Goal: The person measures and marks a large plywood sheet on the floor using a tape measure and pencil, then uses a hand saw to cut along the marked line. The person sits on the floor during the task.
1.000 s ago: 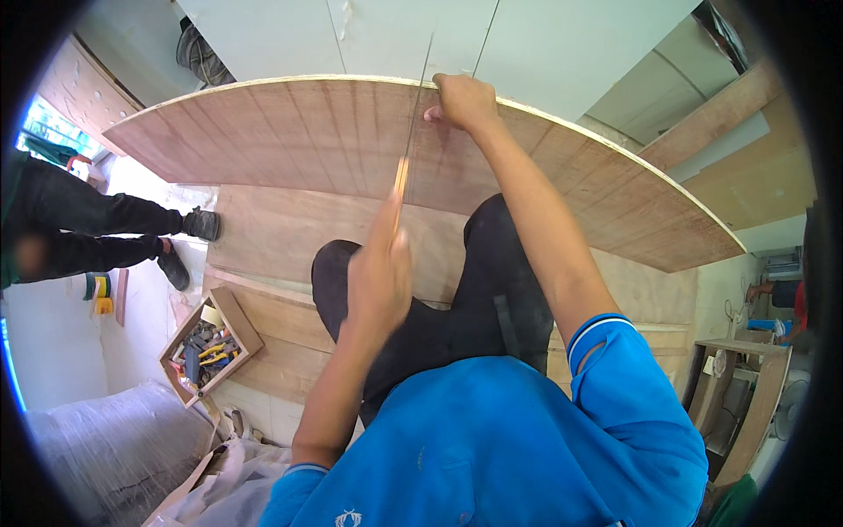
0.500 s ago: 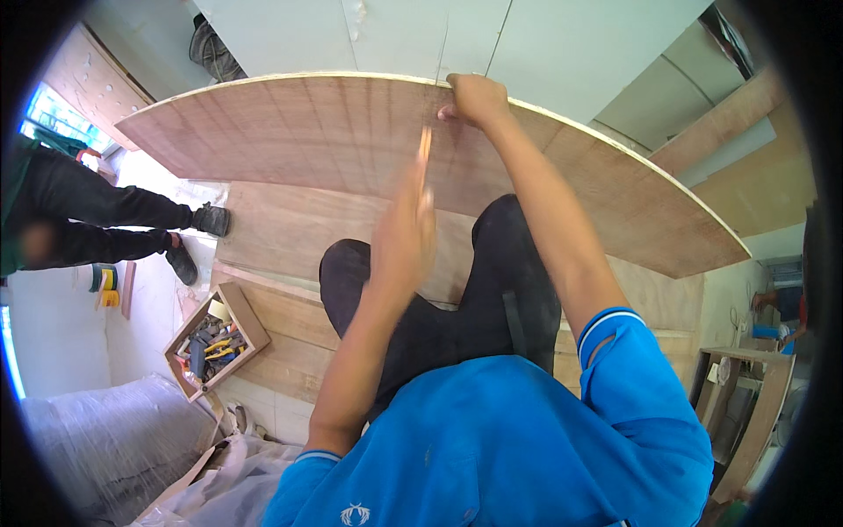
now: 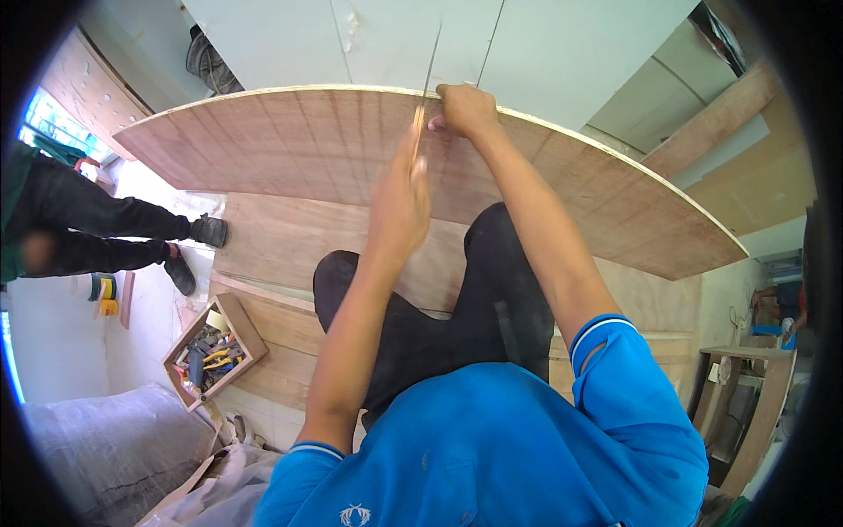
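Observation:
A large plywood board [image 3: 290, 145] spans the view in front of my bent knees, its pale edge bowed by the lens. My left hand [image 3: 399, 198], blurred, is closed on the light wooden handle of a thin-bladed saw [image 3: 418, 123]. The saw's blade rises across the board's top edge. My right hand [image 3: 467, 114] grips that edge just right of the blade, fingers curled over it.
A person [image 3: 105, 211] in dark trousers stands at left. Nearby are a wooden toolbox [image 3: 247, 345] and a plastic-wrapped roll [image 3: 97, 439]. Plywood sheets [image 3: 263, 228] lie beneath me. A wooden cabinet frame [image 3: 746, 422] stands at right, with another person [image 3: 781, 303] behind it.
My left hand and the saw have moved back and forth along the cut, blurred. My right hand stays on the board's edge. The view has shifted slightly.

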The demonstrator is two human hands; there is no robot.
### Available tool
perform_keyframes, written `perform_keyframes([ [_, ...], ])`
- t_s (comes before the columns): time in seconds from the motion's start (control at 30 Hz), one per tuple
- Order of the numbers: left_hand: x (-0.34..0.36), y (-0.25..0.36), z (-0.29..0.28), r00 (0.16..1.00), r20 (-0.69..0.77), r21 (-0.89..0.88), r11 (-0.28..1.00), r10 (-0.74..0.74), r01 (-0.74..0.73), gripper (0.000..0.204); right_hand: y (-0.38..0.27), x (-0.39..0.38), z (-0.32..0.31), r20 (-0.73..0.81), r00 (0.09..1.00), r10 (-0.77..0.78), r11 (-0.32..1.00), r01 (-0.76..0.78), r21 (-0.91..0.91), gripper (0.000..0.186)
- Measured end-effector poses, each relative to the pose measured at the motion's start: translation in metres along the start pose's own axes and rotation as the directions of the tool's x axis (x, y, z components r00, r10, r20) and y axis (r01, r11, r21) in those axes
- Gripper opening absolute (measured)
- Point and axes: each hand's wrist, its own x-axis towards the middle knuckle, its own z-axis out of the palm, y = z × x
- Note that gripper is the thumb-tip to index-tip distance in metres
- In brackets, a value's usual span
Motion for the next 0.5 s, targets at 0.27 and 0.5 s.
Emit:
perform_keyframes([
  [0.27, -0.150, 0.045, -0.054, 0.957, 0.113, -0.060, 0.959, -0.268, 0.275, 0.050, 0.000, 0.000, 0.001, -0.029, 1.000, -0.011, 1.000, 0.011, -0.007, 0.054],
  [0.5, 0.024, 0.003, 0.015, 0.993, 0.003, -0.024, 0.993, -0.116, 0.116, 0.049, 0.000, 0.002, -0.002, 0.025, 1.000, 0.015, 1.000, -0.014, -0.010, 0.055],
])
